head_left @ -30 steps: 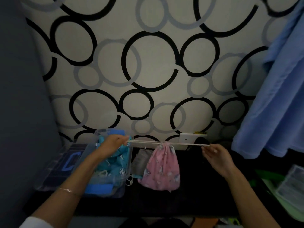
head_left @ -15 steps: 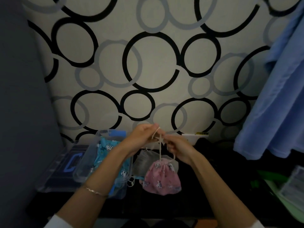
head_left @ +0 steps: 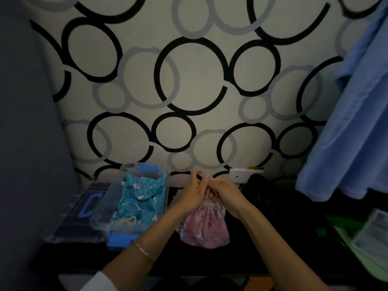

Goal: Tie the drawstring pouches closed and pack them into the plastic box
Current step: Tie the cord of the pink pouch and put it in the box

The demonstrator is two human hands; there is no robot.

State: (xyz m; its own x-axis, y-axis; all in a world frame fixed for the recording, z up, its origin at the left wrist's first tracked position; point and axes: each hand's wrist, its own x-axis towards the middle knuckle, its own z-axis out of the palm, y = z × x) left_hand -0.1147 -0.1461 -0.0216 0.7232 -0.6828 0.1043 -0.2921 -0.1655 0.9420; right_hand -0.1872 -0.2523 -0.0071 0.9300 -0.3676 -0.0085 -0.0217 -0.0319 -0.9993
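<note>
Here, in the head view, both hands meet just above the pink pouch (head_left: pixel 206 227), which rests on the dark table (head_left: pixel 262 248) right of the plastic box (head_left: pixel 98 217). The left hand (head_left: pixel 194 193) and right hand (head_left: pixel 227 194) touch each other, their fingers (head_left: pixel 204 180) curled and pinching the pale drawstring (head_left: pixel 207 195) at the pouch's gathered neck. The clear box, with blue latches, holds a turquoise printed pouch (head_left: pixel 140 200). Its lid (head_left: pixel 84 206) lies just left of it. A blue cloth (head_left: pixel 346 143) hangs at the right, against the circle-patterned wall (head_left: pixel 195 76).
</note>
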